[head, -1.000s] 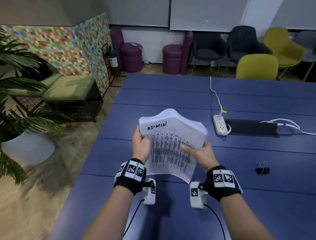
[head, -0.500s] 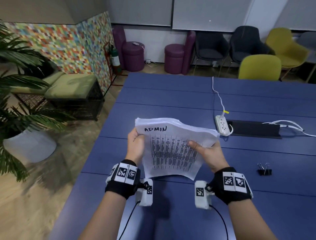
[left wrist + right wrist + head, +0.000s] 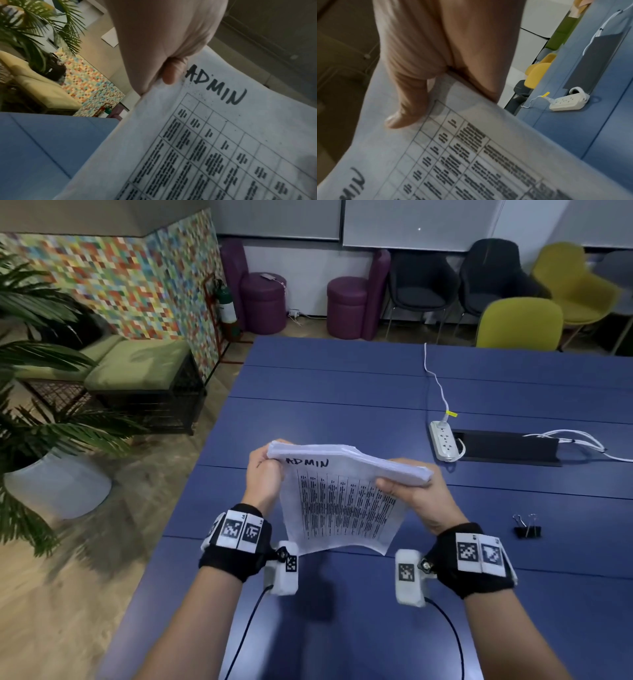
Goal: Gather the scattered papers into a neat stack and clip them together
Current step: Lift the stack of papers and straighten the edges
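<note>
I hold a thick stack of white papers (image 3: 342, 501) upright above the blue table (image 3: 342, 392), its bottom edge near the tabletop. The top sheet carries a printed table and the handwritten word ADMIN (image 3: 217, 89). My left hand (image 3: 265, 477) grips the stack's upper left corner, thumb on the front sheet (image 3: 169, 75). At the upper right edge my right hand (image 3: 407, 491) grips the stack, thumb lying across the front (image 3: 404, 115). A black binder clip (image 3: 526, 528) with silver handles lies on the table to the right of my right wrist.
A white power strip (image 3: 444, 441) with its cord lies beyond the papers beside a black cable tray (image 3: 507, 447). Yellow and dark chairs (image 3: 519, 323) stand past the far edge. On the floor to the left are a potted plant (image 3: 41, 419) and a green bench (image 3: 137, 368).
The stack has dropped lower and tipped forward, so its top edge now faces me more. Both hands came down with it and kept their grip.
</note>
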`<state>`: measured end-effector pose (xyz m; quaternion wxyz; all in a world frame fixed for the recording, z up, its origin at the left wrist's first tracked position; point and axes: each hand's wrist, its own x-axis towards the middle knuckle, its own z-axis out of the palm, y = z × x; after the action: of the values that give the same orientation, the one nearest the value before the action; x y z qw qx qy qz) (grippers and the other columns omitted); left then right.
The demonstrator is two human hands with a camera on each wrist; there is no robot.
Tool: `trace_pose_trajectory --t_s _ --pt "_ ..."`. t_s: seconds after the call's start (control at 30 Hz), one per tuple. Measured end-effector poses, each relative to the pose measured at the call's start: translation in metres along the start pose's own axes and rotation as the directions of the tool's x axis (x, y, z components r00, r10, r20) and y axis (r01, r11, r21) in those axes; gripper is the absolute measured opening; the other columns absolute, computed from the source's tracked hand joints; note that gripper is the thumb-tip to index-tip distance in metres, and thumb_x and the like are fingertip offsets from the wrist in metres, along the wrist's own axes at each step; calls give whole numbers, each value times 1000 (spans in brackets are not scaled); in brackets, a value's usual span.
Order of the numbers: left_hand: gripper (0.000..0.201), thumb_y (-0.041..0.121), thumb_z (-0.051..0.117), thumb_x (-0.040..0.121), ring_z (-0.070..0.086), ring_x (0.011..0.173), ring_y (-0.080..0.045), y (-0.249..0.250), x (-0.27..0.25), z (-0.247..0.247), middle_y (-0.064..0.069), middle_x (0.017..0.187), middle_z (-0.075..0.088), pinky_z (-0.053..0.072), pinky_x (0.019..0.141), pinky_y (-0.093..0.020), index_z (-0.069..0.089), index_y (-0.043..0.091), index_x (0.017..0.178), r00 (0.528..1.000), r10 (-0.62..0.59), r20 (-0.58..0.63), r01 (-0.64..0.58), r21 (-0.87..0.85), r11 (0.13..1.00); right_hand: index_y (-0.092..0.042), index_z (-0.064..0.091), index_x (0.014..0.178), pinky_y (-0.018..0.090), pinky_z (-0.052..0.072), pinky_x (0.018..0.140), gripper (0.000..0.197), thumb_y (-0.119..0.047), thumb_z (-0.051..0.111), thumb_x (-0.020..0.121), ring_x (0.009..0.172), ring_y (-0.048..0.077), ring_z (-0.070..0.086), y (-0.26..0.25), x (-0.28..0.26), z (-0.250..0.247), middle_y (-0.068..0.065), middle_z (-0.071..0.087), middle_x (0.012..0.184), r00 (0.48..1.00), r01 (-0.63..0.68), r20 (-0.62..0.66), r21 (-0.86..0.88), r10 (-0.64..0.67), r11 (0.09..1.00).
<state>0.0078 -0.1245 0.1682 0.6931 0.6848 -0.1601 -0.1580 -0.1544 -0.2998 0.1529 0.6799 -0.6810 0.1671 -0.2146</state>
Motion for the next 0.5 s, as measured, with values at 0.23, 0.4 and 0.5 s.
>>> trace_pose_trajectory --t_s 0.23,0.4,0.5 --pt "38 -17 28 61 48 47 0 3 8 8 13 47 54 34 43 -12 56 9 59 991 -137 -5 137 12 990 -13 70 98 46 51 90 28 -23 78 74 91 28 66 13 5 7 17 71 100 984 -127 -117 47 131 991" --pt "26 -11 40 59 47 64 -14 2 7 6 -3 68 50 37 56 -21 54 8 69 974 -225 27 226 -51 973 -19 68 91 36 54 83 17 -5 70 81 88 20 70 9 2 5 3 74 93 977 -76 -202 -3 74 997" --pt "30 -11 43 59 56 81 -17 5 8 4 -3 80 59 45 70 -21 59 9 75 985 -169 47 174 -152 973 -12 69 92 28 56 78 16 -5 72 78 84 16 71 4 -5 6 1 75 87 967 -19 -254 19 23 1000"
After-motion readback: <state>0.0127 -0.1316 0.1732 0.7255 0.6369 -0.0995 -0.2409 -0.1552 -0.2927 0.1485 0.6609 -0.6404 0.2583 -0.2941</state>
